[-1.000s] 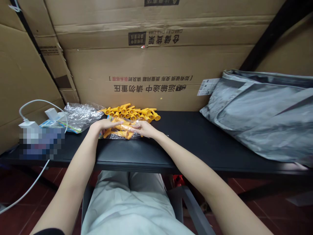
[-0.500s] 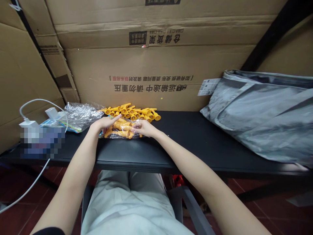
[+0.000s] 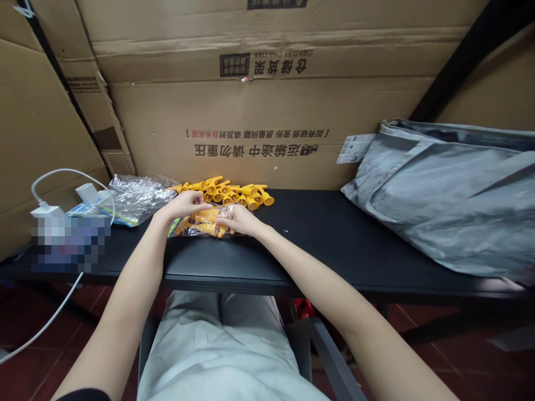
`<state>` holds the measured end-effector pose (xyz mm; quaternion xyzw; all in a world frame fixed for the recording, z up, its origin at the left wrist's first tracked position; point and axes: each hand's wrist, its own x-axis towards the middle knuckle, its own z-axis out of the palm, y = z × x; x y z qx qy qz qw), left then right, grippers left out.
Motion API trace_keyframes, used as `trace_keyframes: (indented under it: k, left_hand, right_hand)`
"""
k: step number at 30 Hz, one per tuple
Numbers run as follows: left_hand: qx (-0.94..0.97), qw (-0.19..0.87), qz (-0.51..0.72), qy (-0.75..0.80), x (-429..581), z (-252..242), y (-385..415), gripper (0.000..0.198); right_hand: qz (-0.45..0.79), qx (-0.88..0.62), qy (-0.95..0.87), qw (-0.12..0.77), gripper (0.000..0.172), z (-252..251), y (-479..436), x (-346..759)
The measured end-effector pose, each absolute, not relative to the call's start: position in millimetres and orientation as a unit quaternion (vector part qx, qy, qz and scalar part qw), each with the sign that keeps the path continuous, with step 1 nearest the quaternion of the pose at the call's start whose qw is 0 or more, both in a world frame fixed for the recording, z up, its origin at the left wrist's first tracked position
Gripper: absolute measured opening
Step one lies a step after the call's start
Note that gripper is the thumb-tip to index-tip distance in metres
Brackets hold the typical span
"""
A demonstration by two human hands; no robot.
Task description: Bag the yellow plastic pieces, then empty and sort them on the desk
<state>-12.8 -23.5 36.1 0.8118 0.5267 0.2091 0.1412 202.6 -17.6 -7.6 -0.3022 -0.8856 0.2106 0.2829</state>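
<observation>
A clear plastic bag [image 3: 193, 229] with several yellow horn-shaped plastic pieces [image 3: 205, 229] inside lies near the front of the black table. My left hand [image 3: 186, 204] is over the bag's upper left side, its fingers closed at the plastic edge. At the right end, my right hand [image 3: 242, 219] pinches the bag, thumb and fingers against the film and the yellow pieces. Just behind both hands, a loose pile of similar yellow pieces [image 3: 249, 191] with flared open ends rests on the table.
Crumpled clear bags [image 3: 140, 195] lie left of the pile. White chargers [image 3: 50, 213] and a cable sit at the far left beside a blurred-out object [image 3: 73, 242]. A large grey bag [image 3: 434, 195] stands at right. A cardboard wall [image 3: 267, 111] rises behind the black table [image 3: 317, 234].
My left hand has shifted up and right, its fingers curling in over the bag's upper edge. My right hand has moved slightly left, still gripping the bag.
</observation>
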Motion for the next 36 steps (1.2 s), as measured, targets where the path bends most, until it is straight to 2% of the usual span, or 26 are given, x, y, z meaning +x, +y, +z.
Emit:
trace_keyframes:
  k: [5,11,13,17,22,26,32,36]
  left_hand:
    - [0.81,0.16,0.162,0.54,-13,30,-20,0.028]
    - [0.807,0.161,0.16,0.545,-15,30,-18,0.023]
    - [0.81,0.148,0.163,0.543,-14,31,-19,0.021]
    - [0.809,0.141,0.192,0.537,-10,34,-23,0.022]
    - [0.821,0.235,0.2,0.48,-9,40,-31,0.034]
    - [0.838,0.281,0.181,0.432,-7,43,-33,0.035]
    - [0.834,0.272,0.216,0.428,2,40,-32,0.027]
    - [0.826,0.271,0.24,0.432,9,38,-33,0.027]
  right_hand:
    - [0.227,-0.281,-0.881,0.306,0.014,-5,-15,206]
    - [0.196,-0.455,-0.821,0.282,0.003,-3,-13,216]
    - [0.233,-0.495,-0.791,0.274,0.004,-1,-17,216]
    - [0.392,-0.511,-0.716,0.27,0.013,4,-25,213]
    - [0.529,-0.5,-0.63,0.272,0.017,4,-27,212]
    - [0.554,-0.498,-0.607,0.277,0.014,0,-24,212]
    - [0.547,-0.487,-0.608,0.306,0.012,-2,-22,210]
    - [0.614,-0.44,-0.567,0.329,0.008,-1,-27,204]
